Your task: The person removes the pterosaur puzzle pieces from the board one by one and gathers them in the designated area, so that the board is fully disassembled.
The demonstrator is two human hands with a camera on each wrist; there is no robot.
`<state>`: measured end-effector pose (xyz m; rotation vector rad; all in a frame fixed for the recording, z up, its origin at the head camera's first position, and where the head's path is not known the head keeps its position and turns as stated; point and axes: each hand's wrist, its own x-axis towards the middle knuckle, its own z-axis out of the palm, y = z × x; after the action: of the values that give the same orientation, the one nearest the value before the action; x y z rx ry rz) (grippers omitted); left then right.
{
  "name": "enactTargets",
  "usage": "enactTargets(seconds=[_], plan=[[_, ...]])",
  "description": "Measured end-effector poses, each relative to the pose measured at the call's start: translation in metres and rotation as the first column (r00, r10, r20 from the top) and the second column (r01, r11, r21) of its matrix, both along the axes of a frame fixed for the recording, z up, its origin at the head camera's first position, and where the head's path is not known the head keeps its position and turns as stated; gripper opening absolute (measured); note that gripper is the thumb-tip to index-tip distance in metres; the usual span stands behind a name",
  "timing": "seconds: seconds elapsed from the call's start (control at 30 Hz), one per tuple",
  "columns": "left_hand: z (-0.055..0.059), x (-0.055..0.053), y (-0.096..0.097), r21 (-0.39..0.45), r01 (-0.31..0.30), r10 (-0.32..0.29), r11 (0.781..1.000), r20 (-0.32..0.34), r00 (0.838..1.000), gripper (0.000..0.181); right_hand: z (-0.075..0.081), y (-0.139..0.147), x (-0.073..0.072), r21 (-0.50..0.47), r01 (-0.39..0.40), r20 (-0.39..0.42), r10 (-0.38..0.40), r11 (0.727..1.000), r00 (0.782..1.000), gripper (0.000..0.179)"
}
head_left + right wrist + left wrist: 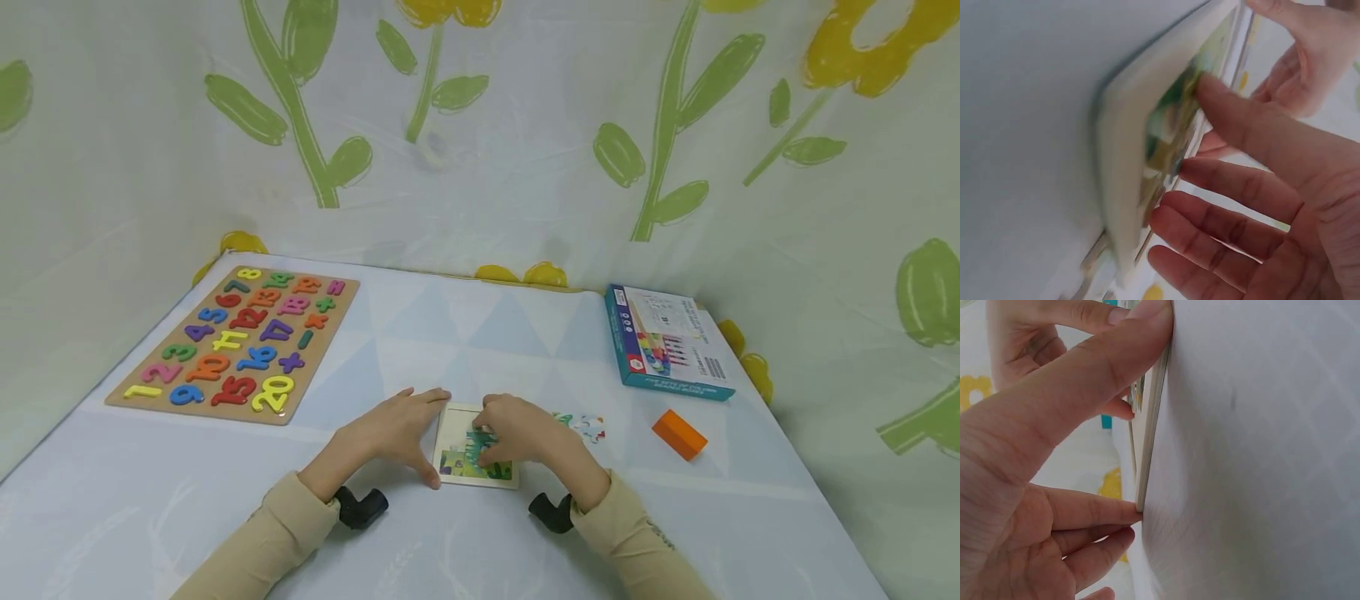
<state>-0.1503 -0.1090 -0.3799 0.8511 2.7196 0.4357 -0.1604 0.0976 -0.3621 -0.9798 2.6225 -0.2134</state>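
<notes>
A small square puzzle tray (457, 422) with a pale wooden rim lies before me, partly filled with green dinosaur-picture pieces. My left hand (395, 431) spans its left side, thumb at the near corner and fingertips at the far one. In the left wrist view these fingers (1094, 509) are fairly straight against the rim. My right hand (517, 429) is over the tray, pinching a teal-and-green puzzle piece (474, 448) between thumb and fingers. The right wrist view is blurred, and the thumb (1235, 109) covers part of the picture. Loose puzzle pieces (588, 427) lie right of the tray, partly behind the right hand.
At the left lies a wooden number board (311, 367) with colourful numerals and signs. A flat teal-edged box (671, 342) sits at the back right, with an orange block (679, 434) in front of it. A flower-printed curtain (525, 150) rises behind the table.
</notes>
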Motion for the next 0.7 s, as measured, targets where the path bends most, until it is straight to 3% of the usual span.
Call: enactTargets(seconds=[0.1,0.33,0.7], plan=[[0.0008,0.0007,-0.0012,-0.001,0.001,-0.001,1.0,-0.004,1.0,0.105,0.0005,-0.005,-0.0002,-0.02,-0.013,0.014,0.014,1.0,1.0,0.036],[-0.001,-0.0016,0.0014,-0.007,0.012,-0.012,1.0,0.002,1.0,0.104,0.0034,-0.0106,0.0009,-0.005,0.075,0.047,-0.074,0.997,0.996,0.032],[-0.0004,-0.0005,-0.0002,-0.012,0.013,-0.012,1.0,0.007,1.0,0.103,0.0052,-0.0103,0.0025,0.0,0.017,-0.066,-0.017,1.0,0.998,0.029]])
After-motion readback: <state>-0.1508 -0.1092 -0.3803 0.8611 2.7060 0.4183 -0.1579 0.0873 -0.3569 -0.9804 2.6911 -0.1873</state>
